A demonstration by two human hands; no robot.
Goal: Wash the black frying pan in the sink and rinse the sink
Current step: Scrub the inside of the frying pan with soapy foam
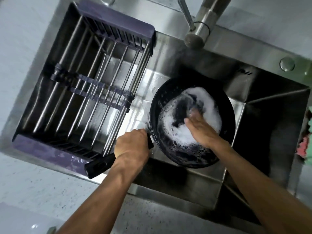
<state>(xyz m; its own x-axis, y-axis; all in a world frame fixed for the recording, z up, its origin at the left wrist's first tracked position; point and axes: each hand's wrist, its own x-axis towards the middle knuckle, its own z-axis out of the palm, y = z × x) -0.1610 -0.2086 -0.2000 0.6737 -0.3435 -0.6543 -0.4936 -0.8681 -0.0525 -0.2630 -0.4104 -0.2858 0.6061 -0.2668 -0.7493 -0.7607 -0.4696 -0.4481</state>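
The black frying pan (162, 97) sits tilted in the steel sink (194, 186), its inside covered with white soap foam. My left hand (131, 143) is shut around the pan's black handle (97, 167), which sticks out over the sink's front edge. My right hand (200, 126) lies flat inside the pan in the foam, fingers pressed on a dark scrubbing pad (181, 108) that is blurred and half hidden by suds. The tap's spout (194, 40) hangs above the pan; no stream of water shows.
A purple-ended drying rack (87, 85) with steel bars spans the sink's left half. The tap lever (185, 14) stands behind. Coloured cloths (306, 141) lie at the right rim. A round steel button (287, 64) sits on the back ledge. Speckled worktop (42, 183) surrounds the sink.
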